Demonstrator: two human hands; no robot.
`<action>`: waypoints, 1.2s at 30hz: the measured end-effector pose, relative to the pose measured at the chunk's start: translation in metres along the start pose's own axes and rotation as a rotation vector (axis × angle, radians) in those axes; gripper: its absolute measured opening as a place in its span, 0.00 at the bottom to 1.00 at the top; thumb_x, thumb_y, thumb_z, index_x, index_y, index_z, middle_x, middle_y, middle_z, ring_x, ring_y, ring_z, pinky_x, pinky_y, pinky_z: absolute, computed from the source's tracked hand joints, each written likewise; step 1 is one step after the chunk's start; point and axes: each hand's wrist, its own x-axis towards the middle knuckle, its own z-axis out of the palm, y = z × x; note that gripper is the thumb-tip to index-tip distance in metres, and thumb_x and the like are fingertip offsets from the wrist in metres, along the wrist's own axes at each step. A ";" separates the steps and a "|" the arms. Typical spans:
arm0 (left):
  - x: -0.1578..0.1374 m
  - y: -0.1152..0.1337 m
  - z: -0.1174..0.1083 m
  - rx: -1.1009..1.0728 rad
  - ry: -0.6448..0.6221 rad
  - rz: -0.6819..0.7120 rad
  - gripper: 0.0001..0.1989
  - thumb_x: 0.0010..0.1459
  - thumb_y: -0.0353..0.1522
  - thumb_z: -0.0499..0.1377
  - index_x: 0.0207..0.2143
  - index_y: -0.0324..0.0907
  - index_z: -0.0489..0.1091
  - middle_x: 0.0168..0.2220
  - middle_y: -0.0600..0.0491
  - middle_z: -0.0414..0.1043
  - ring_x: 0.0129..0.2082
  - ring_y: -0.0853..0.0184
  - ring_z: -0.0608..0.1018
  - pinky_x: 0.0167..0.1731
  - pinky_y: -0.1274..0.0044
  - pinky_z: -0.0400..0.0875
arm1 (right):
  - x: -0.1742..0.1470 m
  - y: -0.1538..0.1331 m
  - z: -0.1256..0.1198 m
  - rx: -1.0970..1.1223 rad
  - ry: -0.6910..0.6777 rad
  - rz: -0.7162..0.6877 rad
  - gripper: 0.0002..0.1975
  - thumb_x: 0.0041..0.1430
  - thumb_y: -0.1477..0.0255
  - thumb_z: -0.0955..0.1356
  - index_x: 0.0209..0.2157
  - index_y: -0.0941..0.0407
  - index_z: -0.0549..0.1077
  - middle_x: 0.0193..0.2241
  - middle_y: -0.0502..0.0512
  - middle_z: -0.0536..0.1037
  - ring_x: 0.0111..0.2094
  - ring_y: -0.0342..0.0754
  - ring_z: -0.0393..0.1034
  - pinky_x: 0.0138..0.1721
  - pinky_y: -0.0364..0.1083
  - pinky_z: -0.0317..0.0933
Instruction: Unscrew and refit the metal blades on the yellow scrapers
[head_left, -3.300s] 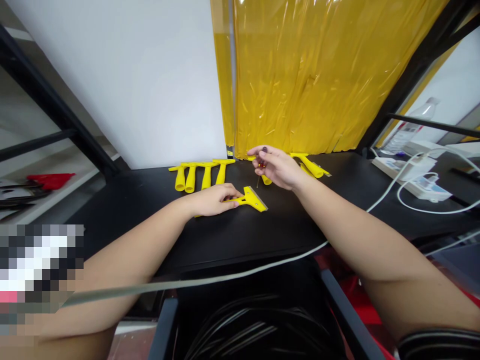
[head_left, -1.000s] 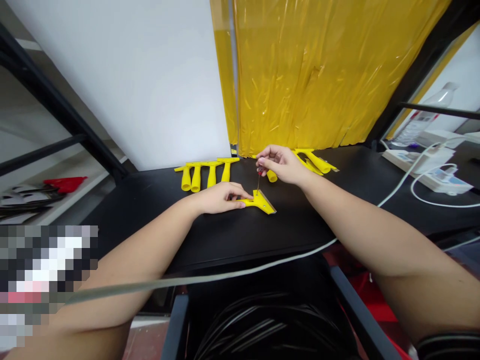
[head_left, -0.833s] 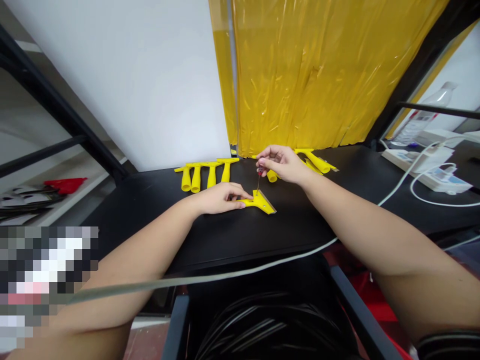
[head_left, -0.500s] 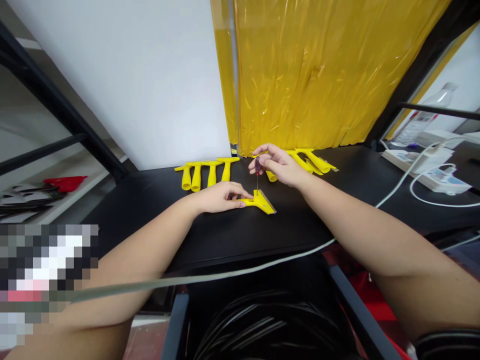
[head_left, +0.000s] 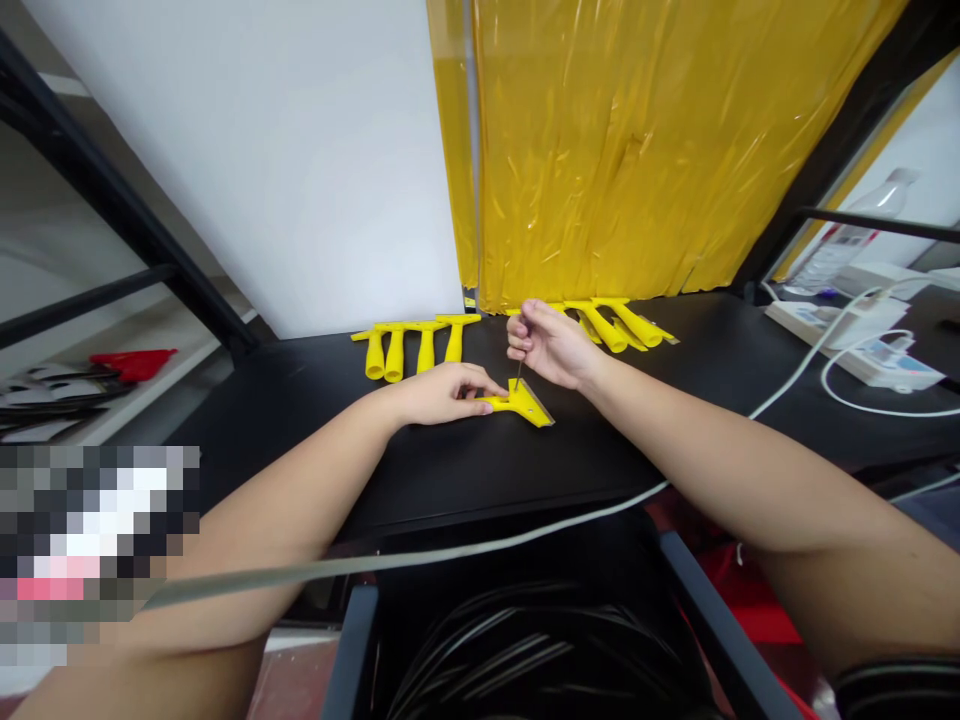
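A yellow scraper with a metal blade along its right edge lies on the black tabletop. My left hand is closed around its handle, thumb and fingers pinching it. Above the scraper, my right hand is closed on a screwdriver. Only the thin shaft shows clearly, since the fingers cover most of the handle. The shaft leans slightly, and its tip meets the scraper's head near the upper corner.
Several yellow scraper handles stand in a row at the back left. More yellow scrapers lie behind my right hand. A power strip with white cables and a plastic bottle are at the right. A cable crosses in front of me.
My right hand has turned at the wrist and its fingers have curled more tightly round the screwdriver handle, which now tilts a little. My left hand and the scraper have stayed put.
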 end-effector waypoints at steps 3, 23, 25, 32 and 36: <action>0.000 0.000 0.000 -0.002 0.006 0.005 0.21 0.67 0.43 0.62 0.57 0.42 0.79 0.48 0.46 0.78 0.35 0.67 0.75 0.36 0.74 0.69 | 0.000 -0.002 -0.001 -0.005 -0.010 -0.025 0.25 0.59 0.57 0.76 0.34 0.50 0.57 0.27 0.43 0.62 0.23 0.42 0.53 0.27 0.43 0.54; 0.000 -0.001 0.000 -0.007 0.002 0.005 0.21 0.67 0.42 0.63 0.58 0.42 0.78 0.46 0.46 0.78 0.36 0.67 0.75 0.36 0.75 0.68 | -0.003 0.000 0.003 0.099 0.028 0.034 0.21 0.60 0.62 0.77 0.35 0.51 0.61 0.29 0.47 0.76 0.26 0.41 0.59 0.29 0.41 0.57; 0.000 -0.001 0.000 -0.007 0.003 0.004 0.22 0.67 0.42 0.63 0.58 0.42 0.78 0.46 0.46 0.78 0.36 0.67 0.74 0.36 0.75 0.68 | -0.004 0.000 0.003 0.037 0.024 0.018 0.22 0.59 0.61 0.78 0.34 0.52 0.62 0.31 0.47 0.76 0.28 0.42 0.62 0.31 0.42 0.60; 0.000 -0.001 0.000 -0.012 0.007 0.000 0.21 0.66 0.43 0.63 0.57 0.43 0.79 0.45 0.46 0.78 0.35 0.67 0.74 0.35 0.75 0.67 | -0.001 -0.005 -0.007 -0.081 -0.014 -0.014 0.15 0.60 0.62 0.77 0.33 0.56 0.73 0.29 0.50 0.73 0.33 0.43 0.67 0.39 0.45 0.68; 0.000 -0.001 0.000 -0.009 0.012 -0.007 0.21 0.66 0.42 0.64 0.57 0.43 0.79 0.44 0.47 0.78 0.34 0.68 0.74 0.34 0.76 0.67 | -0.001 -0.004 -0.004 0.031 -0.010 0.041 0.11 0.68 0.61 0.72 0.39 0.54 0.73 0.23 0.44 0.66 0.25 0.42 0.61 0.35 0.45 0.66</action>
